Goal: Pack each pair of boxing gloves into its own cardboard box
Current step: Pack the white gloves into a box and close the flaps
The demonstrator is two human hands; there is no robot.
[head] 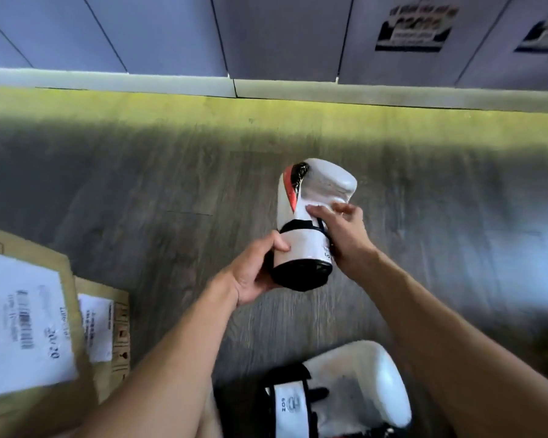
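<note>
Both hands hold one white boxing glove (314,213) above the floor. The left hand (253,273) grips its cuff; the right hand (342,232) clasps its side. A second glove (358,384) lies below.

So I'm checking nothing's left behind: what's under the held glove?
Only wooden floor shows around the held glove, gripped by left hand and right hand; the patch directly beneath is covered.

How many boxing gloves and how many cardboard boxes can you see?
Boxing gloves: 2 (held glove, lower glove)
Cardboard boxes: 2 (big box, small box)
Total: 4
</note>
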